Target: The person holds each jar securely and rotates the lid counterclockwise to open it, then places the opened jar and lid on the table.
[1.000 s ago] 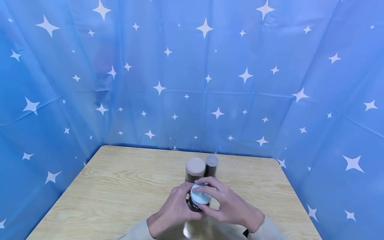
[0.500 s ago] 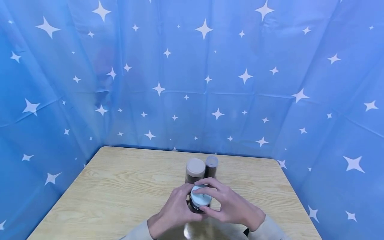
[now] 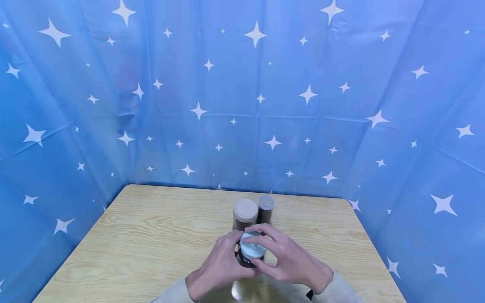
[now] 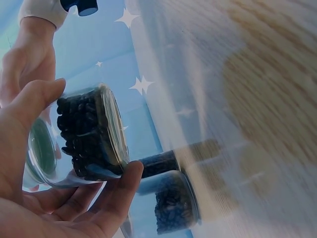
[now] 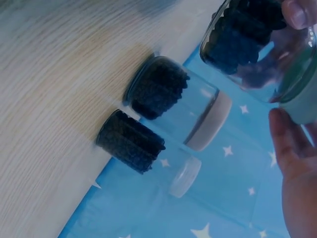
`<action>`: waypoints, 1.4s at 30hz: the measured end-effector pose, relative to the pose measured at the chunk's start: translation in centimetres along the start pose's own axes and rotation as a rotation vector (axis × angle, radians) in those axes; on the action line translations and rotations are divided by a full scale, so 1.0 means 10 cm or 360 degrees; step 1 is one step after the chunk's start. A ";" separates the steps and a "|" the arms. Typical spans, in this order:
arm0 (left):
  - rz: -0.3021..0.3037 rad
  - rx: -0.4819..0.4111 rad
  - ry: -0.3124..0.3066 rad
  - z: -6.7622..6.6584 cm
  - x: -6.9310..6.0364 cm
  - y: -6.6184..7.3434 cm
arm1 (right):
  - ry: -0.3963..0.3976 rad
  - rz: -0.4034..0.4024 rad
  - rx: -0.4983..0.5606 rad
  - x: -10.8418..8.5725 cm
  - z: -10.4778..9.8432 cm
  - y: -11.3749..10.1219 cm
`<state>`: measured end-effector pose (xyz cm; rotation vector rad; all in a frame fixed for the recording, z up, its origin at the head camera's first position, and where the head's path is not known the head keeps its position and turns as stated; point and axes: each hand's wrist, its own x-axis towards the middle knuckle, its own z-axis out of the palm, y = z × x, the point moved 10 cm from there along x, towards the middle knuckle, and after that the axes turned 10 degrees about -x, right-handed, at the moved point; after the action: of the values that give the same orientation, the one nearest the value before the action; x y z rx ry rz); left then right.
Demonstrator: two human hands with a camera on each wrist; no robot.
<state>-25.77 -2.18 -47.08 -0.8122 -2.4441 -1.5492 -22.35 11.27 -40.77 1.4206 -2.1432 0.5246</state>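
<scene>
A clear jar [image 4: 84, 134] partly filled with dark beans has a pale blue-green lid [image 3: 253, 247]. My left hand [image 3: 223, 261] grips the jar's body, thumb on one side and fingers on the other. On the lid's rim, the fingers and thumb of my right hand [image 3: 289, 259] are curled in a pinch. The lid sits on the jar's mouth. In the wrist views the jar appears held above the table. Its lower part is hidden by my hands in the head view.
Just beyond my hands stand a wide jar [image 5: 158, 89] with a beige lid [image 5: 210, 121] and a slimmer jar [image 5: 131, 141] with a translucent lid [image 5: 185, 176], both partly filled with dark contents. A starry blue curtain [image 3: 242, 84] borders the wooden table [image 3: 151, 235].
The head view has shifted very slightly. Both hands keep the same hold on the jar and its lid, and the two jars behind have stayed in place.
</scene>
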 end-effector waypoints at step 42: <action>0.0078 0.0158 0.0078 -0.02 0.01 0.10 | 0.0279 0.0529 -0.0479 -0.01 -0.05 -0.16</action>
<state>-25.39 -1.98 -46.18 -0.8008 -2.4258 -1.4019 -20.75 11.03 -40.38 0.8321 -2.2124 0.4055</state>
